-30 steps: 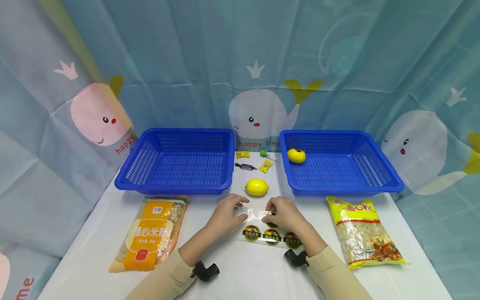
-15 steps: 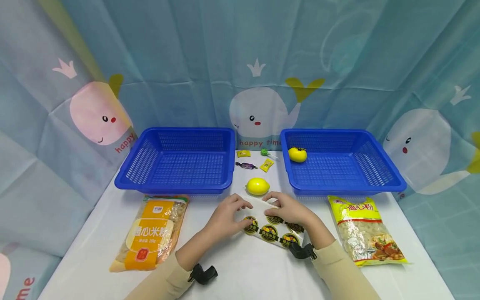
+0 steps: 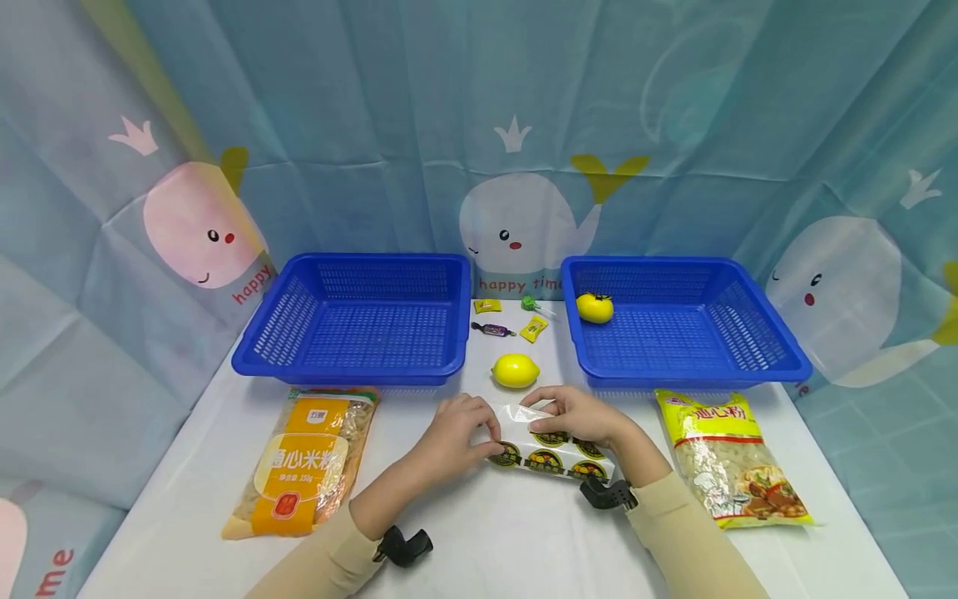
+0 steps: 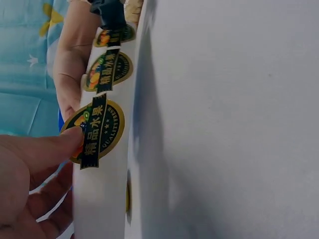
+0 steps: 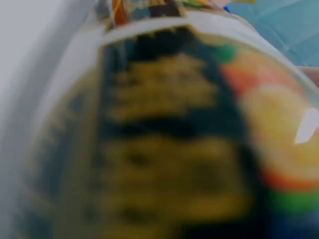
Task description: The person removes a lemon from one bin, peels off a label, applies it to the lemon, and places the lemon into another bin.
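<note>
A glossy white sticker sheet (image 3: 516, 426) with round black-and-gold fruit labels (image 3: 544, 460) is held between both hands in the middle of the table. My left hand (image 3: 458, 437) pinches its left end. In the left wrist view the thumb (image 4: 70, 143) presses a label while the other fingers pass behind the sheet. My right hand (image 3: 582, 416) grips the upper right part, thumb in front and fingers behind. A blurred label (image 5: 174, 124) fills most of the right wrist view, hiding the right fingers there. Just beyond the sheet lies a yellow lemon (image 3: 515, 371).
Two blue baskets stand at the back, the left basket (image 3: 352, 376) and the right basket (image 3: 692, 378), which holds a yellow tomato-like fruit (image 3: 595, 309). Several candies and a green lollipop (image 3: 529, 303) lie between them. Pasta bags flank the hands, orange (image 3: 299, 466) and yellow (image 3: 729, 462).
The left hand, apart from the sheet's labels a second ago, has taken hold of its left end. The right hand has shifted slightly right, and the sheet has turned and bends more now.
</note>
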Available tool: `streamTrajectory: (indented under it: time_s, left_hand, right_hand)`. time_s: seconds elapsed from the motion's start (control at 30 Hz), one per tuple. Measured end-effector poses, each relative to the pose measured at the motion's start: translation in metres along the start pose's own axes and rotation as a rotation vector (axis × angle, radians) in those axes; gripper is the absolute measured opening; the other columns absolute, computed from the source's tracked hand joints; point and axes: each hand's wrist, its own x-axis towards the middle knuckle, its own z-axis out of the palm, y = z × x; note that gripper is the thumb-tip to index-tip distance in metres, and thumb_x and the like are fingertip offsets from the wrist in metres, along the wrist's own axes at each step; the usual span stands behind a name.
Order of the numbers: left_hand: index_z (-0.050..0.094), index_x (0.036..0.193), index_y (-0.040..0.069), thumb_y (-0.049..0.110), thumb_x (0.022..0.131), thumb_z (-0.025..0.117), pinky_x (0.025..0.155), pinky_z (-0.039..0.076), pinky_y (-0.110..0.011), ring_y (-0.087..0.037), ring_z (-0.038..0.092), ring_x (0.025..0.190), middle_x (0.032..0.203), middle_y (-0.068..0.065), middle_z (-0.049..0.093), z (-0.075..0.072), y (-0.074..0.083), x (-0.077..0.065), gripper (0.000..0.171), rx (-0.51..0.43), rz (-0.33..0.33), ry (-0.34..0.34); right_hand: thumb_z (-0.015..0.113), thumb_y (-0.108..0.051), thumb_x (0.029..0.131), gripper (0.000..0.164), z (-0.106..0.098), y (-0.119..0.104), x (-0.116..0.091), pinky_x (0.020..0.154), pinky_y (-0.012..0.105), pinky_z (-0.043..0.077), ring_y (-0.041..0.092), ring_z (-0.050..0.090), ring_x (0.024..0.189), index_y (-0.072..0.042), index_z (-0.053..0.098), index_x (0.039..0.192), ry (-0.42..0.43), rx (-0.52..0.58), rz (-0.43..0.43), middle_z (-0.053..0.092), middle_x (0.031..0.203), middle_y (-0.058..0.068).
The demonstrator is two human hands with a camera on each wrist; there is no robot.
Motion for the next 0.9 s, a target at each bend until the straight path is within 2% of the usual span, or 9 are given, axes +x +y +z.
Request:
streamTrajectory:
  time_s: [0.1, 0.27, 0.37, 0.43, 0.63, 0.77, 0.9]
  left_hand:
    - [0.064, 0.081, 0.023, 0.022, 0.084, 0.083, 0.082, 0.045, -0.031, -0.013, 0.058, 0.085, 0.082, 0.012, 0.063, -0.004, -0.001, 0.001, 0.019, -0.117, -0.015, -0.052]
    - [0.062, 0.088, 0.019, 0.019, 0.093, 0.074, 0.080, 0.054, -0.029, -0.009, 0.065, 0.081, 0.083, 0.010, 0.069, -0.009, -0.003, 0.000, 0.013, -0.367, -0.059, -0.142]
    - [0.060, 0.095, 0.013, 0.017, 0.096, 0.071, 0.075, 0.054, -0.026, -0.011, 0.068, 0.079, 0.084, 0.003, 0.073, -0.007, -0.005, 0.000, 0.011, -0.489, -0.108, -0.144]
    - [0.058, 0.102, 0.010, 0.015, 0.096, 0.070, 0.072, 0.052, -0.023, -0.012, 0.067, 0.077, 0.083, 0.000, 0.074, -0.005, -0.007, 0.000, 0.014, -0.540, -0.153, -0.130]
    - [0.052, 0.121, 0.008, 0.005, 0.091, 0.073, 0.066, 0.048, -0.020, -0.011, 0.057, 0.070, 0.083, -0.001, 0.067, 0.000, -0.011, 0.003, 0.037, -0.574, -0.277, -0.077]
    - [0.056, 0.121, 0.008, 0.000, 0.085, 0.075, 0.062, 0.044, -0.021, -0.013, 0.049, 0.070, 0.088, -0.003, 0.062, 0.002, -0.010, 0.005, 0.041, -0.572, -0.300, -0.054]
    - [0.059, 0.118, 0.008, -0.001, 0.084, 0.075, 0.063, 0.043, -0.021, -0.014, 0.048, 0.073, 0.090, -0.004, 0.061, 0.003, -0.009, 0.004, 0.039, -0.562, -0.313, -0.046]
  right_hand:
    - [0.075, -0.020, 0.092, 0.038, -0.002, 0.001, 0.003, 0.070, 0.023, 0.049, 0.008, 0.058, 0.070, -0.003, 0.064, 0.124, 0.004, -0.059, -0.006, 0.070, 0.078, -0.001]
    - [0.080, -0.028, 0.087, 0.031, -0.001, 0.001, 0.012, 0.075, 0.026, 0.050, 0.009, 0.059, 0.076, -0.006, 0.071, 0.107, 0.090, -0.293, -0.069, 0.072, 0.083, -0.004]
    - [0.084, -0.030, 0.083, 0.029, 0.002, 0.000, 0.015, 0.074, 0.028, 0.050, 0.011, 0.057, 0.076, -0.008, 0.073, 0.099, 0.164, -0.416, -0.083, 0.069, 0.082, -0.005]
    - [0.086, -0.029, 0.080, 0.028, 0.005, -0.001, 0.017, 0.074, 0.029, 0.049, 0.012, 0.056, 0.076, -0.011, 0.072, 0.096, 0.208, -0.470, -0.062, 0.066, 0.081, -0.006]
    - [0.087, -0.027, 0.079, 0.026, 0.015, -0.003, 0.020, 0.075, 0.032, 0.050, 0.012, 0.056, 0.077, -0.015, 0.072, 0.095, 0.312, -0.565, 0.009, 0.064, 0.082, -0.006]
    - [0.088, -0.027, 0.078, 0.027, 0.019, -0.004, 0.022, 0.079, 0.033, 0.050, 0.012, 0.056, 0.080, -0.016, 0.072, 0.097, 0.361, -0.597, 0.003, 0.065, 0.085, -0.006]
    - [0.088, -0.025, 0.079, 0.024, 0.019, -0.001, 0.024, 0.082, 0.033, 0.051, 0.011, 0.057, 0.083, -0.018, 0.074, 0.098, 0.361, -0.601, -0.021, 0.067, 0.088, -0.008]
